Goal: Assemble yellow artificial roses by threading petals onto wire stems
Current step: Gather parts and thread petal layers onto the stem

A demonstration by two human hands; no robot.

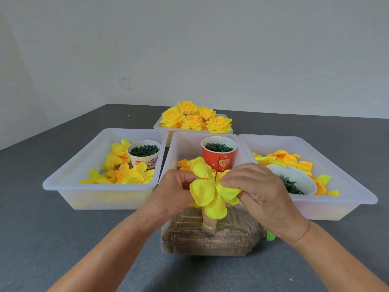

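Grey tabletop (63,239) meets plain white wall (210,49) bearing socket (125,81).

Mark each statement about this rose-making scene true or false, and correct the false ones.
1. Both hands hold the yellow petals on the wire. True: the left hand and the right hand pinch them from either side.
2. The red cup stands in the left tray. False: it stands in the middle tray; the left tray holds a white cup.
3. Finished roses lie in the far tray. True.
4. The bottle under the petals stands upright. False: it lies on its side, green cap to the right.
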